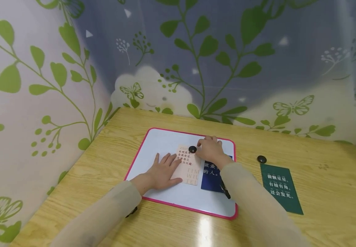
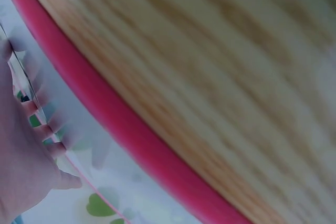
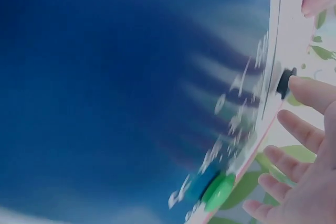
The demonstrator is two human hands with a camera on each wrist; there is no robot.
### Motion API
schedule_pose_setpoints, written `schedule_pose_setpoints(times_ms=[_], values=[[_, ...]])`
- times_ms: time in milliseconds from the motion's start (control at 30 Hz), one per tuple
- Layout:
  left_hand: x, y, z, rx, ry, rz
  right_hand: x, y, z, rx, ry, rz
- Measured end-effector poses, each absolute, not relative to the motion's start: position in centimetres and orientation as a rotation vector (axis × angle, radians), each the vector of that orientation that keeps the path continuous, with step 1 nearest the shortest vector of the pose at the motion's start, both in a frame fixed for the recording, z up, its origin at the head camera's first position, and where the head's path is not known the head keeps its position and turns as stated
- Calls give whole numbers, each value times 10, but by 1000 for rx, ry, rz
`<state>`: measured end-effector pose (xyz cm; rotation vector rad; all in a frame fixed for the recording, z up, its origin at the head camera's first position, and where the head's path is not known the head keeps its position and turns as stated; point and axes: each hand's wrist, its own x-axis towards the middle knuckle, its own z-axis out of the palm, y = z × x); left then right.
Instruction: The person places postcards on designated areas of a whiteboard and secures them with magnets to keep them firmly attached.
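A pale pink card with printed characters lies on a red-edged whiteboard. My left hand rests flat with fingers spread, fingertips over the card's left part. A round black magnet sits at the card's top. My right hand is just right of that magnet; in the right wrist view its thumb tip meets the magnet's edge, the other fingers loosely extended. Below the right hand lies a dark blue card, partly covered by the hand and sleeve. A green round magnet shows at that card's edge in the right wrist view.
A dark green card with white characters lies on the wooden table, right of the board. Another black magnet is at its upper left corner. Leaf-patterned cloth walls rise behind and to the left.
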<state>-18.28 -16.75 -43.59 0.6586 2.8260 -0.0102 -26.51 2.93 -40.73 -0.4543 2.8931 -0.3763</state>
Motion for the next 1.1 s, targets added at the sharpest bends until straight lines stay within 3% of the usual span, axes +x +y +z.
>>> schedule_pose_setpoints(times_ms=[533,1100], values=[[-183,-189,-431,597,2850,197,-250,138,-390,-489,2918,-361],[-202,-253,-431,182,2920,236,-225,244,-393,-493,2842,-361]])
